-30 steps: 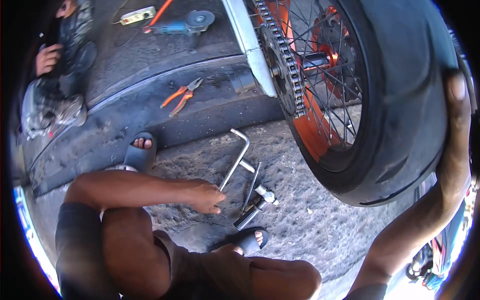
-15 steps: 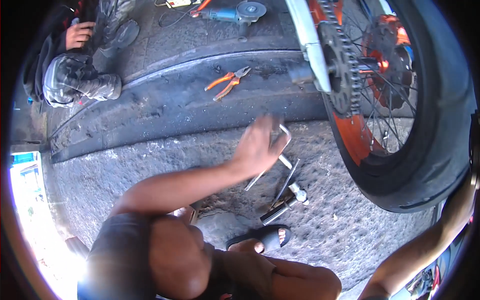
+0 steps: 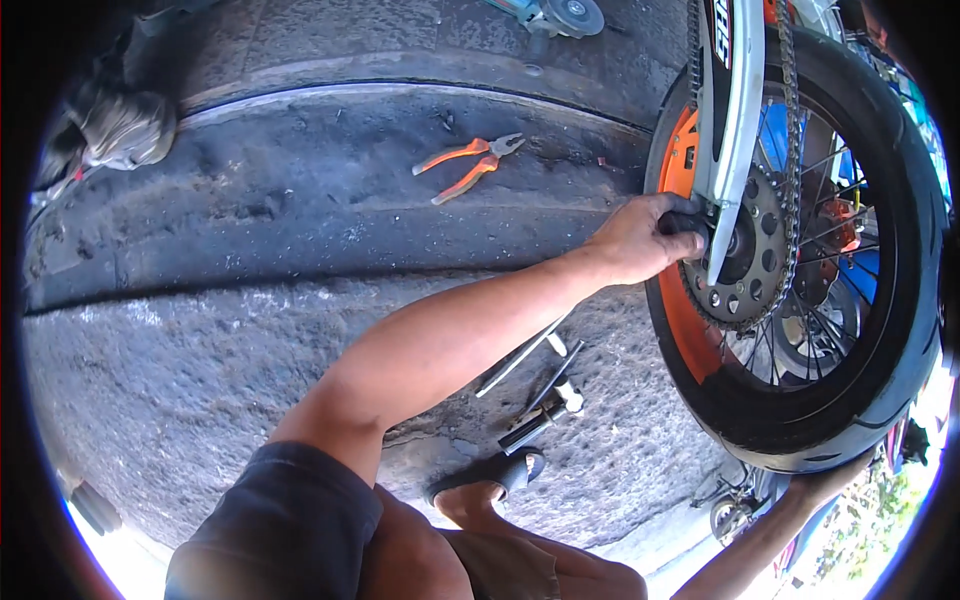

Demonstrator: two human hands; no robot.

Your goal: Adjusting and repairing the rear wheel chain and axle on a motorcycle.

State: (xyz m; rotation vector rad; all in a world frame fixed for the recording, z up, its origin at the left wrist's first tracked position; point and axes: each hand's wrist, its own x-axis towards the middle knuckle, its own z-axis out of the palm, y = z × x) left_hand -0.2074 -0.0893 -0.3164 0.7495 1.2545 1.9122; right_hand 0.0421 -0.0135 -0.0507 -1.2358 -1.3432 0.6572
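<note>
A motorcycle rear wheel [image 3: 850, 330] with a black tyre, orange rim, spokes, sprocket [image 3: 745, 265] and chain stands at the right. A white swingarm [image 3: 730, 120] runs down to its hub. My left hand [image 3: 640, 238] reaches across from the lower left, with its fingers closed around a dark part [image 3: 690, 222] at the axle end of the swingarm. My right hand [image 3: 828, 487] grips the tyre's lower edge from underneath, and only part of it shows.
Long metal socket wrenches [image 3: 535, 385] lie on the rough concrete beneath my left forearm. Orange-handled pliers [image 3: 468, 165] rest on the dark curb strip. An angle grinder [image 3: 550, 12] lies at the top. Another person's shoe [image 3: 125, 125] is top left. My sandalled foot [image 3: 490, 480] is below.
My left hand rose from the wrenches on the ground and moved right to the wheel's axle, where it closed. The view swung so the wheel's sprocket side faces me.
</note>
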